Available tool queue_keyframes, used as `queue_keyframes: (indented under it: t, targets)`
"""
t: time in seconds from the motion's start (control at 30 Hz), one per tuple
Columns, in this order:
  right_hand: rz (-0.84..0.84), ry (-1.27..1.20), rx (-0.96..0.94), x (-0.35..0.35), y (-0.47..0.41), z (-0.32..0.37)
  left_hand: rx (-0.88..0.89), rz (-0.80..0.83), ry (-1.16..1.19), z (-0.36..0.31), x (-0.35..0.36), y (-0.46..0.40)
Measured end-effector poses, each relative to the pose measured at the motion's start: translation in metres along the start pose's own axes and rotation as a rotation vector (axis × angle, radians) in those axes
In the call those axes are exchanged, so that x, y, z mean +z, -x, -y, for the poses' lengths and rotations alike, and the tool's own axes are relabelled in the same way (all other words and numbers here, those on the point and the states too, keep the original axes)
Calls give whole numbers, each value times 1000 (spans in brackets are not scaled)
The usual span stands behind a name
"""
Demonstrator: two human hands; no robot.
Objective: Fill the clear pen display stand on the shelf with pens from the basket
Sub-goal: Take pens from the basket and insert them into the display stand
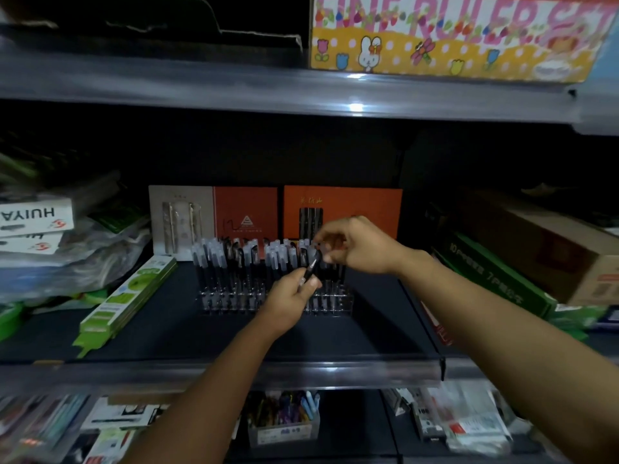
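Observation:
The clear pen display stand sits mid-shelf, holding several upright black pens with frosted caps. My left hand is in front of the stand's right half and grips a black pen that tilts up to the right. My right hand hovers just above it, fingers curled and pinching at the pen's upper end, near the caps of the standing pens. No basket is in view.
Orange and grey pen gift boxes stand behind the stand. A green pack lies to the left, a green box and a cardboard box to the right. The shelf's front rail runs below. A lower shelf holds stationery.

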State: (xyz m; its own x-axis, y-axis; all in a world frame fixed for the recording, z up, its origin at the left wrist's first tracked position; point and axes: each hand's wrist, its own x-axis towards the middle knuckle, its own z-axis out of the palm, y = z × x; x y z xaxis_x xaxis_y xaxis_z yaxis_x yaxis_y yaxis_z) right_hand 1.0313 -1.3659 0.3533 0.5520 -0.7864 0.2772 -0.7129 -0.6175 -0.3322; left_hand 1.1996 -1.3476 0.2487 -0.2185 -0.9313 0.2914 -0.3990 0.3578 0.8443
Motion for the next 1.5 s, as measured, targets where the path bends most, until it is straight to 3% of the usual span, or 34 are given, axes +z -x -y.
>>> queue_keyframes:
  t: [0.3, 0.8, 1.1, 1.5]
  targets:
    - [-12, -83, 7, -8, 9, 12, -2, 40, 96, -18, 3, 3]
    - [-443, -102, 118, -59, 32, -5, -54, 48, 110, -29, 5, 7]
    - [-383, 123, 124, -55, 29, -17, -103, 57, 1, -20, 9, -2]
    - [-205, 295, 135, -18, 8, -32, -138, 94, 66, -13, 9, -9]
